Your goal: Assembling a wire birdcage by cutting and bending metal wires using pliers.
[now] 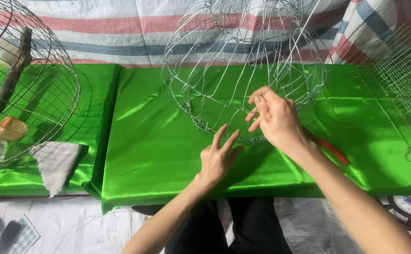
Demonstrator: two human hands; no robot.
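Note:
A silver wire basket frame point(205, 70) lies tilted on a shiny green cloth point(153, 146) covering the table. My right hand point(273, 117) pinches a thin wire at the frame's lower rim, thumb and forefinger closed on it. My left hand point(217, 157) rests flat on the cloth just below the frame's rim, fingers spread and pointing up toward the wires. A red-handled tool point(332, 149) lies on the cloth under my right wrist, partly hidden.
A round wire cage point(31, 89) with an orange object point(10, 128) inside stands at the left, a white rag point(57, 164) beside it. Green wire mesh point(407, 80) leans at the right. A striped sheet point(120, 28) hangs behind. A phone point(5, 236) lies on the floor.

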